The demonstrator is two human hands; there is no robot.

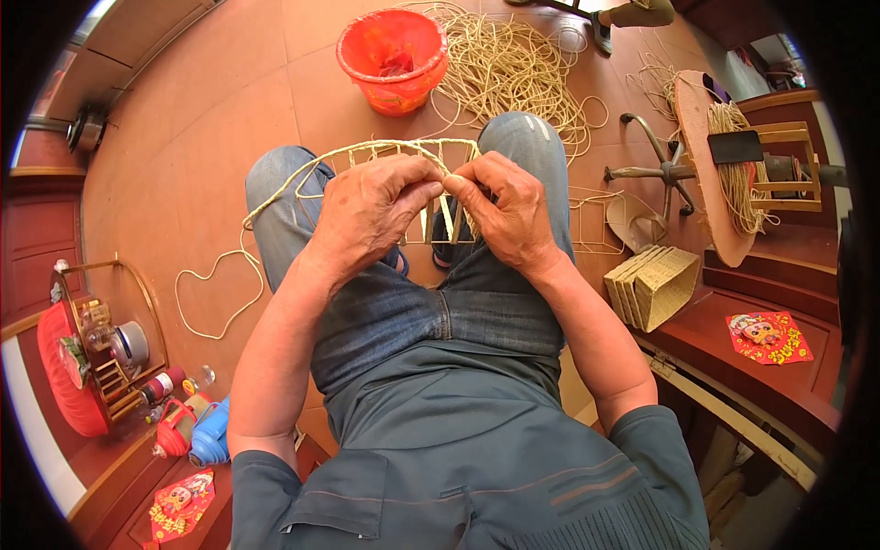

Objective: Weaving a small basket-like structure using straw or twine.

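Between my knees stands a basket frame point(410, 242) of thin upright bars, its upper rim partly wrapped in pale straw-coloured cord. Above that rim, my left hand point(371, 209) is closed, thumb against fingers, pinching the twisted cord point(286, 186). My right hand point(510, 209) meets it at the fingertips, thumb and forefinger pressed together on the same cord. From the hands the cord arcs left over my left knee, then drops to the floor in a loose loop point(209, 336). My fingers hide the exact spot where the cord meets the rim.
A red bucket point(392, 97) stands ahead, beside a heap of loose cord point(504, 78). To the right are nested woven baskets point(655, 291), another bare frame point(600, 240) and a chair base point(639, 172). Flasks point(211, 433) stand at left. Another person's foot point(601, 35) shows far right.
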